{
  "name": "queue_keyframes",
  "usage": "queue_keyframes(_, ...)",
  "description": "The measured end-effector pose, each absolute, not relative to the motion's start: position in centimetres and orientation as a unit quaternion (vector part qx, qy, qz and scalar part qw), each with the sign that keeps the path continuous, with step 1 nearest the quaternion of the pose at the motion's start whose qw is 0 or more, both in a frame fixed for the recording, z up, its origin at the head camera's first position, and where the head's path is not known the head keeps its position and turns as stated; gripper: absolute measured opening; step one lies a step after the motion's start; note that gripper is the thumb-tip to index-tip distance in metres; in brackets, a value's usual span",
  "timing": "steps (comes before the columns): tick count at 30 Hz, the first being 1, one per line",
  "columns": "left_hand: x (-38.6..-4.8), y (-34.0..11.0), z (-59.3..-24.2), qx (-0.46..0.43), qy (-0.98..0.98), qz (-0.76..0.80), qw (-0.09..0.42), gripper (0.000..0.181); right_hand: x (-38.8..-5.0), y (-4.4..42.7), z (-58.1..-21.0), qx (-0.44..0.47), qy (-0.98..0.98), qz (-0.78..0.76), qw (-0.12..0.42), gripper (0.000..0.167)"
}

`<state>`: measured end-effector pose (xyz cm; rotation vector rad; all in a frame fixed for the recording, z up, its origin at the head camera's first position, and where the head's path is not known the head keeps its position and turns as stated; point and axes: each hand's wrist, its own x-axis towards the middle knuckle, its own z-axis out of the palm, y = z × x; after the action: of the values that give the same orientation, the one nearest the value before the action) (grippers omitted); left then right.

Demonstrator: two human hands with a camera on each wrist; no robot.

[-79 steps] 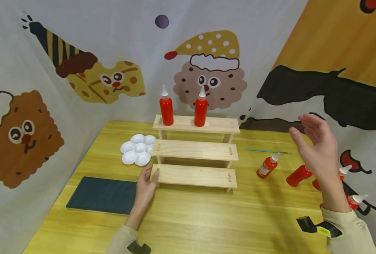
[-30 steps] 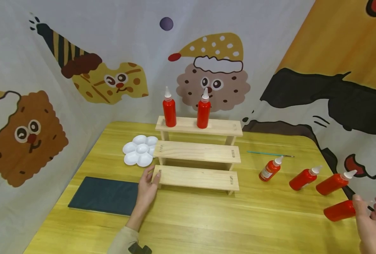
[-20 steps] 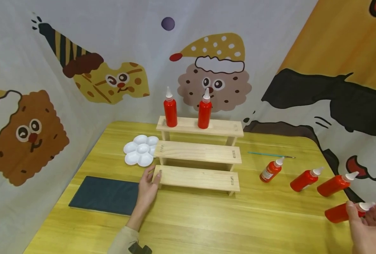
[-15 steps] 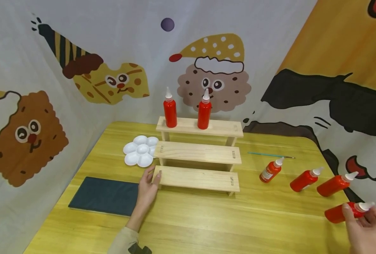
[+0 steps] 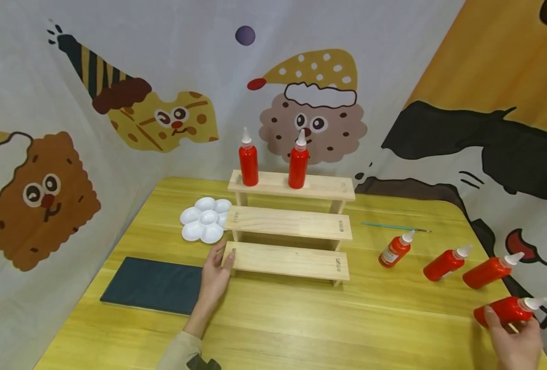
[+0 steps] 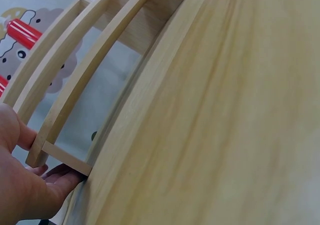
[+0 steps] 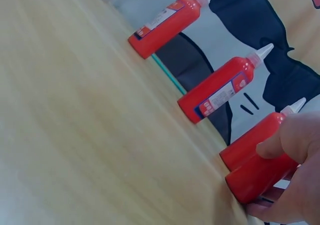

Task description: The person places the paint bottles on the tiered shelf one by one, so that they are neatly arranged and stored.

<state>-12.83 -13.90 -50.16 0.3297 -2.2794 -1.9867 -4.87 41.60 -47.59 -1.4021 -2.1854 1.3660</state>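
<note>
A three-tier wooden display stand stands mid-table. My left hand holds the left end of its lowest tier, thumb over the board; the left wrist view shows my fingers beside the end leg. At the table's right edge my right hand grips a red squeeze bottle with a white pointed cap. In the right wrist view the thumb lies across that bottle, whose base appears to be on the table. Two similar bottles stand upright on the top tier.
Beyond the right hand, three more red bottles stand in a slanting row. A thin turquoise paintbrush lies behind them. At left are a white flower-shaped palette and a dark flat rectangular pad. A printed cloth hangs behind.
My right hand has come down from above the bottles, reached the nearest one at the right edge and closed its fingers round it. The left hand keeps its hold on the stand.
</note>
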Motion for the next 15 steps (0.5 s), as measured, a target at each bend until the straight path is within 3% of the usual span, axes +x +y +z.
queue_keyframes(4, -13.0, -13.9, -50.0, 0.109, -0.750, -0.650, 0.054, 0.045, -4.8, 41.9, -48.4, -0.464, -0.757, 0.449, 0.099, 0.071)
queue_keyframes(15, -12.8, -13.8, -50.1, 0.107, -0.751, -0.649, 0.056, 0.045, -4.4, 41.3, -48.9, -0.469, -0.765, 0.415, 0.150, 0.064)
